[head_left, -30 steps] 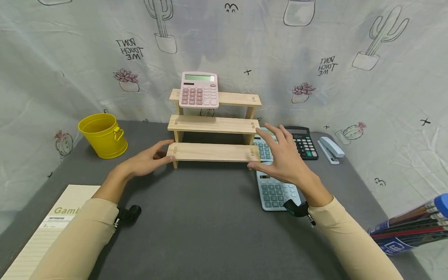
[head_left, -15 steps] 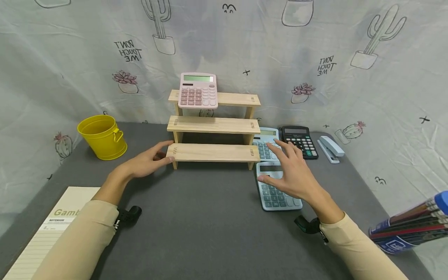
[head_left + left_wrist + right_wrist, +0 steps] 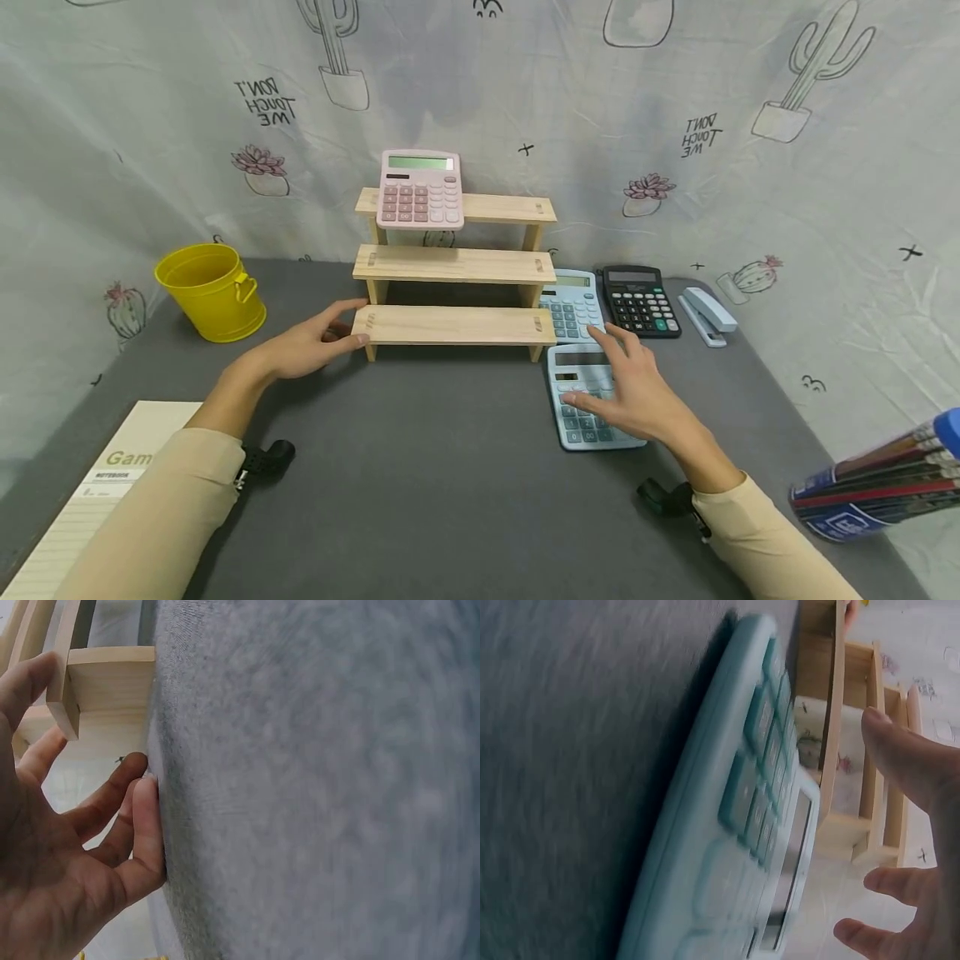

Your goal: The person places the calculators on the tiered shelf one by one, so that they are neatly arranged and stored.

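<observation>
Though untilted, blue calculator (image 3: 592, 398) display-end rearward.

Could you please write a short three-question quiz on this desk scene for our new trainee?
1. True or false: the pink calculator stands on the top shelf of the wooden rack.
2. Which hand touches the rack's lowest shelf: A left hand, B right hand?
3. What colour is the bucket?

Key: 1 true; 2 A; 3 yellow.
</observation>
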Demonstrator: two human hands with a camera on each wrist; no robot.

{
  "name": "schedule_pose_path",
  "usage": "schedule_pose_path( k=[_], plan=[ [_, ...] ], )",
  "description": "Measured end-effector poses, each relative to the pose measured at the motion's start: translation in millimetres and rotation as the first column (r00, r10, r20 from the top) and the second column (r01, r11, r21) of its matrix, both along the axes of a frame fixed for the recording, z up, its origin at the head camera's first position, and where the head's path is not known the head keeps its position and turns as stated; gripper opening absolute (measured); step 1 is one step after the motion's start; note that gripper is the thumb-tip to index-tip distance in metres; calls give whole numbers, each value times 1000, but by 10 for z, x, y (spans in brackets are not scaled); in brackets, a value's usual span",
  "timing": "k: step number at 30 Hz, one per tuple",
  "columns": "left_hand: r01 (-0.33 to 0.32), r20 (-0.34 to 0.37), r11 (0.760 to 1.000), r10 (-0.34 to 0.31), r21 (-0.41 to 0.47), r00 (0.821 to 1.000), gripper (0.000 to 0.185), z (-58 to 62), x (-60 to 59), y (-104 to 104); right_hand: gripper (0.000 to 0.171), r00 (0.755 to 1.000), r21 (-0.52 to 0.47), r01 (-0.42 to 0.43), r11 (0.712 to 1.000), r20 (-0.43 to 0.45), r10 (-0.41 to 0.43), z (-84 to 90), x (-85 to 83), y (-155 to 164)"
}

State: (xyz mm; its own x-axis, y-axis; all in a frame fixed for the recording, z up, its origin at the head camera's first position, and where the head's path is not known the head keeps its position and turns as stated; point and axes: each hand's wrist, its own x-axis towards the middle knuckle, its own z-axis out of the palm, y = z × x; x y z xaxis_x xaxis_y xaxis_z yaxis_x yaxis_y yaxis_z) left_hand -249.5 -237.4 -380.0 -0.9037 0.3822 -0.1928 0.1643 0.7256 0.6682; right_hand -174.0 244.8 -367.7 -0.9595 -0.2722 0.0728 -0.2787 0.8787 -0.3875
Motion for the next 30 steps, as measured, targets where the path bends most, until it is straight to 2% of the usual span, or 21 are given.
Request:
schedule_pose_path(
  k=[5, 10, 14, 18, 24, 30],
  plan=[
    [7, 20, 1000, -8, 28, 1000, 80, -43, -27, 29, 106, 999, -5, 12, 1000, 40, -12, -62, 37, 80],
    [23, 60, 997, -27, 79, 998, 80, -31, -51, -17, 110, 998, -16, -8, 1000, 64, 9, -141, 49, 76],
    [26, 61, 997, -31, 73, 998, 81, -10, -73, -31, 113, 998, -25, -7, 1000, 69, 9, -172, 39, 41],
    [26, 56, 998, -29, 59, 998, 82, -6, -87, -46, 121, 995, -35, 39, 999, 88, -35, -208, 36, -38],
    [19, 45, 999, -21, 40, 999, 81, -7, -65, -72, 140, 989, 39, 85, 996, 119, -89, -263, 20, -181],
    [32, 43, 998, -34, 55, 999, 81, -20, -52, -40, 134, 989, 82, 87, 993, 114, -96, -238, 48, -181]
  ],
)
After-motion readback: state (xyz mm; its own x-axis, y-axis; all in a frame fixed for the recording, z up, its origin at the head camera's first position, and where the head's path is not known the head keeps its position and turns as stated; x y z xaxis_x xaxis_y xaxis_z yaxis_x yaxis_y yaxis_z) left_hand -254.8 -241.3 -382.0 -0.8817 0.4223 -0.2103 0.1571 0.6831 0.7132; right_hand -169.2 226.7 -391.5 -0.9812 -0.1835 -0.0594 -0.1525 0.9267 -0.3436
